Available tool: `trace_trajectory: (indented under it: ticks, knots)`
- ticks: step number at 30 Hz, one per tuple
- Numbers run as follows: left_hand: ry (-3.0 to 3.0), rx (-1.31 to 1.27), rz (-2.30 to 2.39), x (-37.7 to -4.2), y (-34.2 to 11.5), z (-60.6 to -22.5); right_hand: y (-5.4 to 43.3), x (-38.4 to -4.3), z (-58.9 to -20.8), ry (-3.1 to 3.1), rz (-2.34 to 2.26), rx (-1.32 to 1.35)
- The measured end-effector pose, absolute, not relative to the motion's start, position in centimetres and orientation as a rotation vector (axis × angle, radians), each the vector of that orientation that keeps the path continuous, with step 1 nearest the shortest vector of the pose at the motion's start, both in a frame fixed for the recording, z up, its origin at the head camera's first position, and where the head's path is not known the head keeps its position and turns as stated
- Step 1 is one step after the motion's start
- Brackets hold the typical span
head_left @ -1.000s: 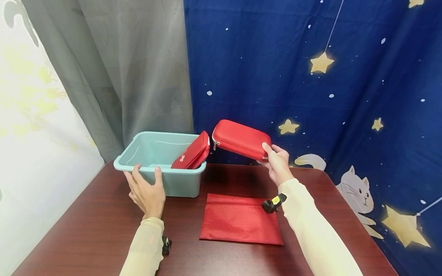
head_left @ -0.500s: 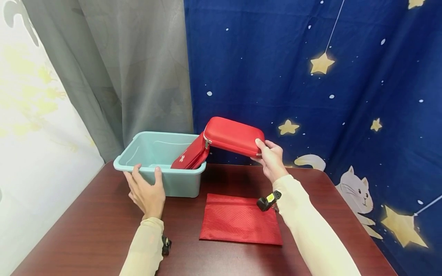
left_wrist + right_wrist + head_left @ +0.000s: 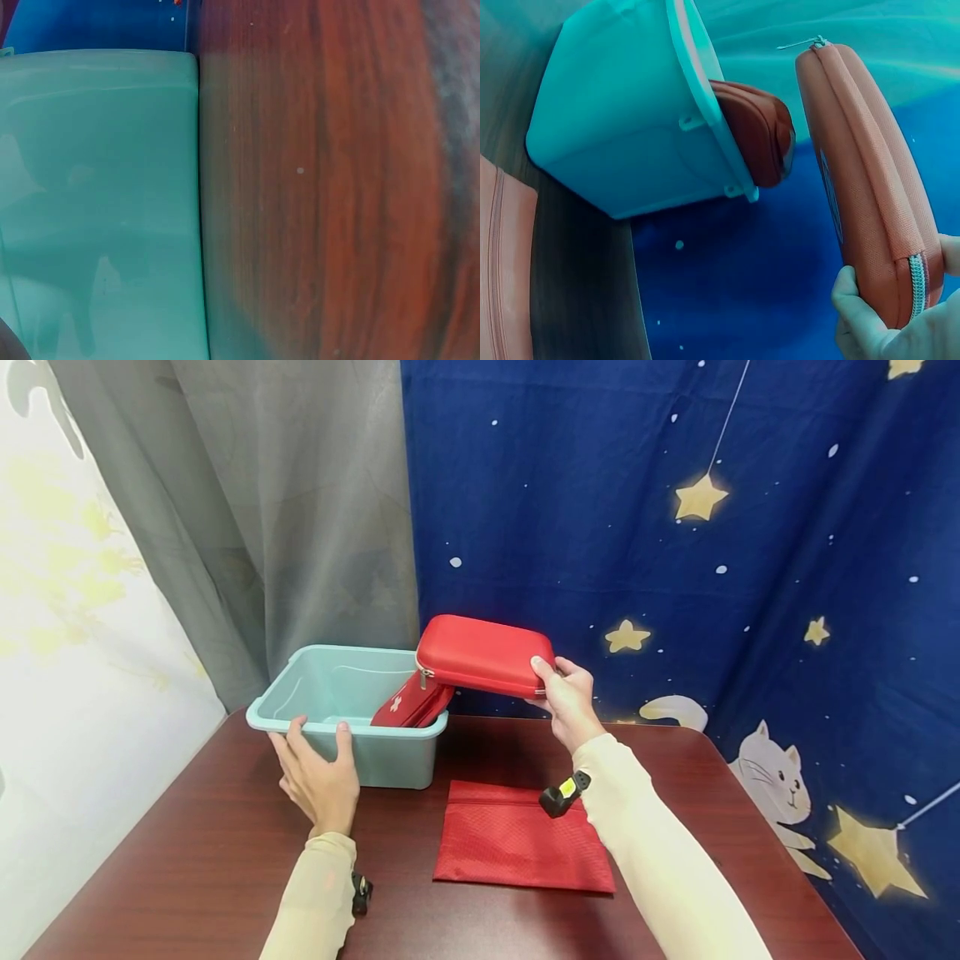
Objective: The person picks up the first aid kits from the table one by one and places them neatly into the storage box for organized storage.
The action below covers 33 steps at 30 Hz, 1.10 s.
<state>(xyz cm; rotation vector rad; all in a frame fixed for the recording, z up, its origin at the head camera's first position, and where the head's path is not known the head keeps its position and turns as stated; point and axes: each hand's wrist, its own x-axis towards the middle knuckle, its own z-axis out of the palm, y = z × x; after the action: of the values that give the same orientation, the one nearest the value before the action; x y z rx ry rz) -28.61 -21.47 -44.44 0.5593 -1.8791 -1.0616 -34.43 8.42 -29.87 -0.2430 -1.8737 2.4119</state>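
Observation:
My right hand grips a red hard-shell zip case by its right end, thumb on top and fingers beneath. The case is held up near the right end of a pale blue-green plastic bin and overlaps a smaller red pouch in the head view. That pouch, with a white mark on its front, leans inside the bin, its upper end sticking out past the rim. My left hand rests against the bin's front wall, fingertips at the rim. In the right wrist view the case stands apart from the pouch.
A flat red zip pouch lies on the dark wood table, in front of and right of the bin. Behind the table hang a grey curtain and a blue curtain with stars.
My right hand has moved left with the zip case, which now covers the upper part of the pouch in the head view. My left hand and the bin have stayed in place.

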Motion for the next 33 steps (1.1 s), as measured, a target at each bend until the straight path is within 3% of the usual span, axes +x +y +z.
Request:
trace_trajectory:
  ticks: [33]
  knots:
    - [-1.887, 0.551, -1.068, -28.8, -21.6, -44.5, 3.5, -34.0, -29.1, -1.955, 2.236, -0.21]
